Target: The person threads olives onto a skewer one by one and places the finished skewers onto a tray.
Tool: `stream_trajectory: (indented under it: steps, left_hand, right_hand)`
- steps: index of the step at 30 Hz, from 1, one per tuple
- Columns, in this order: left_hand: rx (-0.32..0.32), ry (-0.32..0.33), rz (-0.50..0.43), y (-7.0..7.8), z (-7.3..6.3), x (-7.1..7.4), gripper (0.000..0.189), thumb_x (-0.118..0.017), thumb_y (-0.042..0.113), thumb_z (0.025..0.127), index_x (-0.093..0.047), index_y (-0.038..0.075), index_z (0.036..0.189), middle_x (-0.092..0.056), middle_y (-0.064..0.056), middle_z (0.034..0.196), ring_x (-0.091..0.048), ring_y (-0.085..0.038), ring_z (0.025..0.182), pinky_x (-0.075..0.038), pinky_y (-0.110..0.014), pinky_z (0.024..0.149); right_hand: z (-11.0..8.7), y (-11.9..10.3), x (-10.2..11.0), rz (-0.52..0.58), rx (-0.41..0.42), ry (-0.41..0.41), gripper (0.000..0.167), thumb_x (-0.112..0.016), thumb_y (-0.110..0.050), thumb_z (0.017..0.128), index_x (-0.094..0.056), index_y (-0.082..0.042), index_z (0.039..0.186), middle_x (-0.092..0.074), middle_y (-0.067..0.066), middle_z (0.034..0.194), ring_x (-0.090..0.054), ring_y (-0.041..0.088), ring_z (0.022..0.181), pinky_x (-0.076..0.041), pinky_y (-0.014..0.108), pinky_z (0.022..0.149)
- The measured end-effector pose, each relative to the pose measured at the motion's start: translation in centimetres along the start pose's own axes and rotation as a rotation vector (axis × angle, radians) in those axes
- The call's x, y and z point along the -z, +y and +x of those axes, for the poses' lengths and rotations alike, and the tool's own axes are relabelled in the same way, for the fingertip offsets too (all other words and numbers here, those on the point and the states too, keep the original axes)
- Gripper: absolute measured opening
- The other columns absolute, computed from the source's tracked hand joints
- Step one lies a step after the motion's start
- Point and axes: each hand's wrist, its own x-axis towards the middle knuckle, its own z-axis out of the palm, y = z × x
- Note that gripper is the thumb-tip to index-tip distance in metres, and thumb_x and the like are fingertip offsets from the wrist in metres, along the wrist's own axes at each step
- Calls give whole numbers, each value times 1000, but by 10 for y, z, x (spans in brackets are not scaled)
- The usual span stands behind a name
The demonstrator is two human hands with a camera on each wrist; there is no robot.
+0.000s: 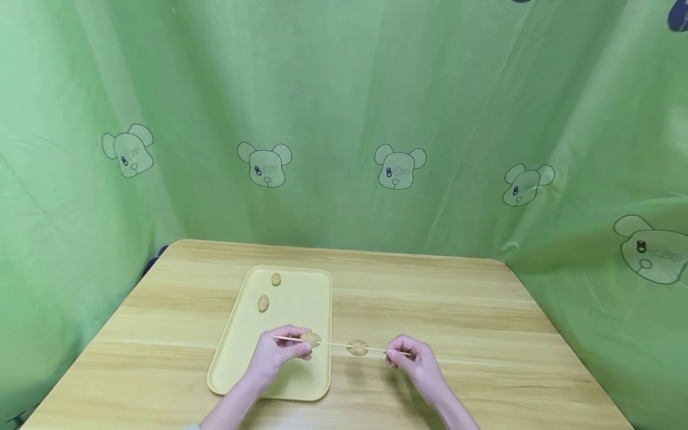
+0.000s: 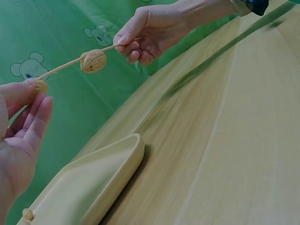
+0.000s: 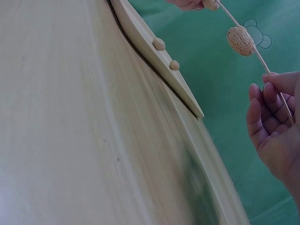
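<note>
A thin wooden skewer (image 1: 335, 344) runs between my two hands, above the right edge of the tray and the table. Midway along it sits a wrinkled, walnut-like brown ball (image 3: 240, 41). My left hand (image 1: 272, 353) pinches a second such ball (image 1: 310, 338) between thumb and fingers, with the skewer's left end showing past it. Toward the other end, my right hand (image 1: 418, 359) pinches the skewer with thumb and forefinger; its other fingers are curled in the right wrist view. Two more brown balls (image 1: 263, 303) lie apart on the tray's far left part.
The pale yellow tray (image 1: 298, 298) with a low raised rim lies on the left half of the wood-grain table (image 1: 457, 298). Green curtains (image 1: 333, 89) printed with bear heads hang behind the table and along both sides.
</note>
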Motion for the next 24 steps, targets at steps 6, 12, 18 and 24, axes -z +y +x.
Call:
stream_trajectory:
  steps: [6, 12, 18, 24]
  left_hand:
    - [47, 48, -12, 0, -1, -5, 38, -67, -7, 76, -50, -24, 106, -68, 0, 78, -65, -11, 64, -56, -28, 69]
    - [55, 52, -27, -1, -1, -6, 39, -67, -7, 74, -50, -25, 105, -67, 0, 77, -64, -11, 63, -56, -28, 68]
    - [32, 35, -34, -3, -1, -6, 39, -66, -9, 75, -48, -26, 105, -68, 1, 77, -64, -10, 63, -56, -28, 68]
    - [10, 39, -60, -3, -1, -7, 28, -66, -9, 75, -58, -18, 100, -67, 0, 77, -65, -12, 63, -56, -28, 67]
  right_hand:
    - [-1, 2, -2, -2, -9, -4, 12, -56, 2, 87, -55, 13, 84, -58, 9, 73, -55, 14, 66, -49, 23, 62]
    - [-2, 1, -4, -4, -13, 4, 10, -56, 2, 87, -57, 11, 84, -59, 4, 73, -55, 13, 66, -49, 24, 61]
    - [-1, 2, -5, 17, 8, -7, 13, -55, 3, 87, -54, 15, 84, -59, 5, 73, -54, 11, 66, -50, 24, 61]
    - [-1, 3, -7, 18, 27, -6, 14, -55, 3, 87, -54, 16, 84, -57, 15, 73, -55, 12, 67, -49, 24, 62]
